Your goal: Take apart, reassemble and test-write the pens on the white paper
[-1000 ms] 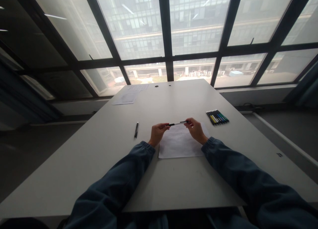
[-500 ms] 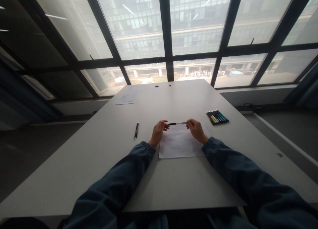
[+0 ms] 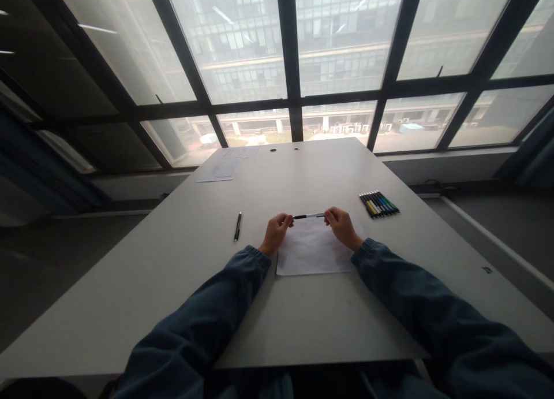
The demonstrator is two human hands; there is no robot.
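Between my two hands a pen (image 3: 309, 216) with a black end and a pale barrel is held level above a sheet of paper (image 3: 314, 254). My left hand (image 3: 277, 230) is closed, thumb and fingers pinching the pen's black end. At the other end, my right hand (image 3: 341, 224) grips the pen between thumb and fingers. The paper lies on the white table (image 3: 311, 318), its upper part beneath the pen and its right edge partly behind my right wrist. A black pen (image 3: 238, 226) lies on the table to the left of my left hand.
A row of several pens or markers (image 3: 379, 204), some yellow, blue and green, lies right of the paper. Printed sheets (image 3: 220, 169) rest at the table's far left. Two small dark round spots (image 3: 273, 150) are near the far edge. Large windows (image 3: 251, 47) stand behind.
My left hand's fingers, which were loosely spread by the pen's black end, have closed on it. My right hand keeps its hold and has barely moved.
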